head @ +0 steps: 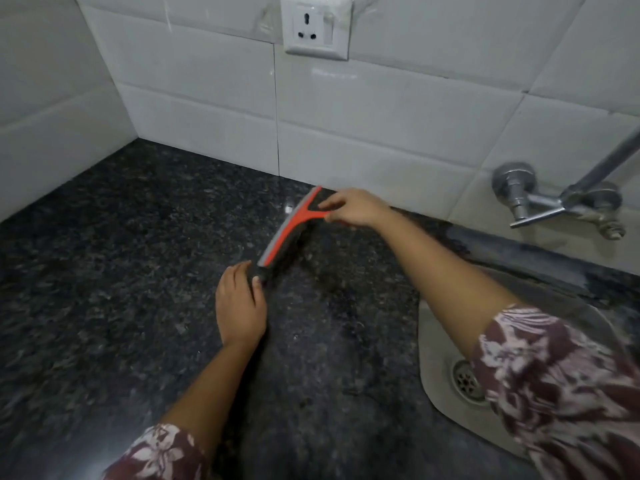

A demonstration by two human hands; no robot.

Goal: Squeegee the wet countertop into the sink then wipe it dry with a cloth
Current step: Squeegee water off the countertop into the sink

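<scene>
- While dragging the squeegee (287,230) across the dark speckled desk (121,271), keep the blade edge flat down along its whole length, from the far tip near the tiled wall (207,133) to the near end.
- Right hand (353,207): fingers curled round the red handle, thumb and forefinger pinching it just behind the fork; hold firm but low, so the handle tilts a little toward the sink (446,341).
- Left hand (240,306): fingers pressed together, tips resting on the near black end of the blade; use only as a guide and a light press, not a grip.
- Pull toward the right in one steady sweep, straight to the sink rim, without lifting midway; a lift would likely leave a line of water behind.
- Squeegee sits near the back of the desk, slanted, well short of the sink, so plenty of stroke remains.
- Mind the back strip along the wall: start each pass with the far tip touching or just beside the tiles, or a wet band may stay there.
- Overlap the next pass slightly with this one, working from the wall toward the front edge.
- Judging from the faint sheen, squeegee stage only partly done; no cloth in sight, so drying not yet begun.
- Watch the loose flowered sleeve (554,375) over the sink; keep clear of wet steel and the tap (554,202).
</scene>
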